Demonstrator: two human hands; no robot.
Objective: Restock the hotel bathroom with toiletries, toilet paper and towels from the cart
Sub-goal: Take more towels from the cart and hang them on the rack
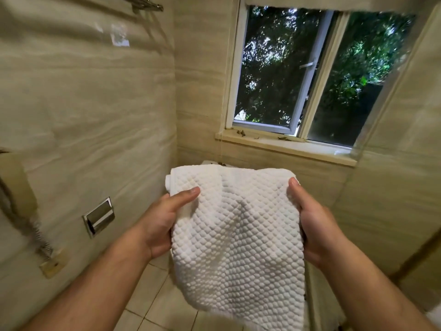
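A white towel [236,237] with a raised waffle texture hangs in front of me, held up between both hands. My left hand [164,220] grips its left edge, thumb on top of the cloth. On the right edge, my right hand [312,225] holds it the same way. The towel's lower part droops toward the tiled floor and hides most of what is behind it. A chrome towel rack [148,4] is fixed high on the left wall, well above the towel.
A chrome toilet paper holder [99,216] is recessed in the left wall, with a wall phone [16,189] and coiled cord further left. A window [307,75] with a sill stands ahead. A white toilet tank [210,162] peeks out behind the towel. A glass partition [381,96] rises at right.
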